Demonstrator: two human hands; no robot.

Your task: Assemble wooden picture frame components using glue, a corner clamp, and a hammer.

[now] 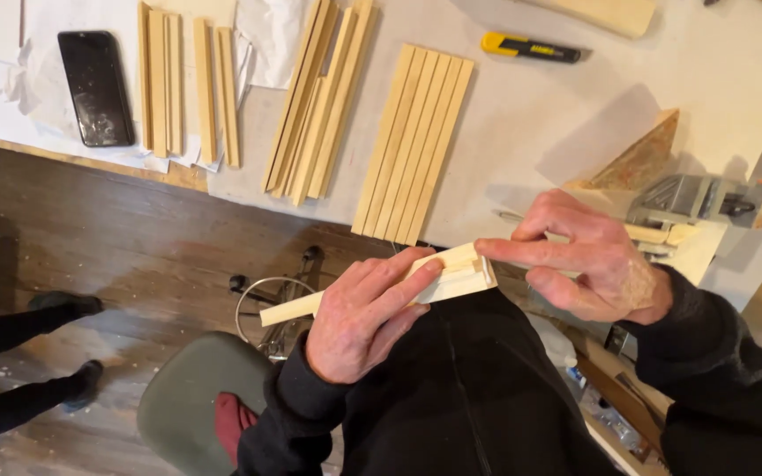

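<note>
Head view shows the left hand (365,310) clasping a pale moulded wood strip (381,284) lengthwise, steadying it near the body, below the tabletop (575,97) edge, while the right hand (594,263) fingers (509,249) pinch its right end, seemingly to check that cut face.

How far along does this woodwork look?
Several batches of cut wooden strips already lie side by side on the table. In hand: the left hand holds a moulded wooden strip while the right hand pinches its end. A yellow utility knife lies unused. How many pieces remain cannot be told.
</note>
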